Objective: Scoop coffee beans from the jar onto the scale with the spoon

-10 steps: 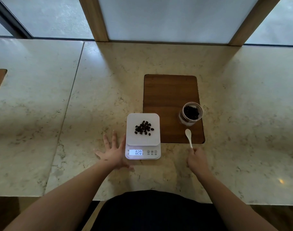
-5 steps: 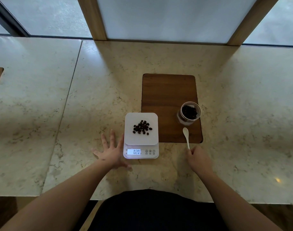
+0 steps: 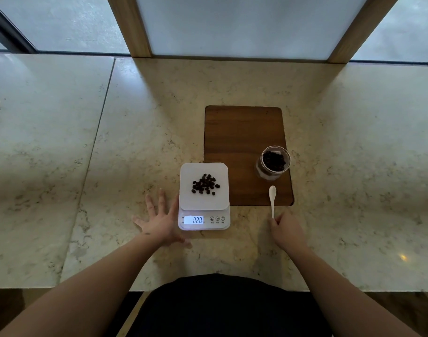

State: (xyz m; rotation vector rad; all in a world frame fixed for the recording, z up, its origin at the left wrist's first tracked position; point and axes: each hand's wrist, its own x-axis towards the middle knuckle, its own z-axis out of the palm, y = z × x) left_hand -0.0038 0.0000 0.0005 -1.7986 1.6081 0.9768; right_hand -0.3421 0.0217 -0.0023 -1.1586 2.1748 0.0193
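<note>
two hands (image 3: pixel 160 221) on a pale marble bench (image 3: pixel 62 166) — left one flat, fingers spread wide, palm down, touching the left edge of the white scale (image 3: pixel 204 195). right hand (image 3: pixel 284 229) curled, pinching the near end of a white spoon (image 3: pixel 272 199) between thumb and fingers. spoon lying flat, handle toward the body, bowl pointing away and resting on the near right corner of a dark wooden board (image 3: pixel 244 142); nothing visible in the bowl. small heap of coffee beans (image 3: pixel 205 184) on the middle of the scale's platform, lit display (image 3: pixel 194 220) below reading 0.20, three round buttons just right of it. scale's far right corner overlapping the board's near left corner. clear jar (image 3: pixel 273 162) upright and lidless at the board's right edge, just beyond the spoon's bowl, dark beans inside filling part of it. jar and spoon apart, not touching. dark clothing at the bench's near edge — bare forearms reaching in from both sides. frosted window panes with wooden frames (image 3: pixel 129 25) along the far side.
</note>
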